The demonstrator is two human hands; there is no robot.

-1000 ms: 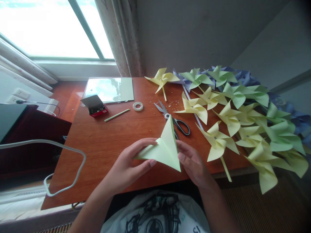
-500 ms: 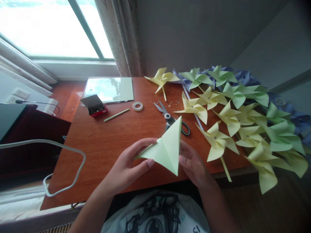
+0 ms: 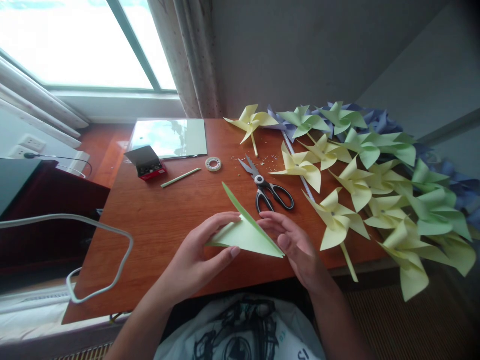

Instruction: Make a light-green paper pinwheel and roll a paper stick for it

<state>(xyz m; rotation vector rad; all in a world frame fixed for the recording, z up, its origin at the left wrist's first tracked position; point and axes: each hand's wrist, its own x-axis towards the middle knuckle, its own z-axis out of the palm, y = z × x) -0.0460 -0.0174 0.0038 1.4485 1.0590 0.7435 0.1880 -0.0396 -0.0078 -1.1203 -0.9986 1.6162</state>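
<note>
The left hand [image 3: 197, 257] pinches the near left corner of a folded sheet of pale green paper [image 3: 245, 235], thumb below and fingers on top. The right hand [image 3: 296, 247] lies with flat, loosely spread fingers on the right edge of the same paper and presses the fold; it does not close around it. The paper is just above the front edge of the bench [image 3: 157, 220], in front of the person, and one pointed flap stands up toward the scissors [image 3: 268, 190].

The paper looks very light, thin and a little stiff, so I think it bends and creases easily and can slip under dry fingers. The best place to take it seems to be at the corners or along the folded edge, with a soft pinch.

Behind the scissors are small paper scraps. To the right lies a big pile of pinwheels [image 3: 360, 175] in yellow, green and blue. To the left are a tape roll [image 3: 213, 164], a green stick [image 3: 180, 178], a small open box [image 3: 147, 163] and a shiny sheet [image 3: 168, 137].
</note>
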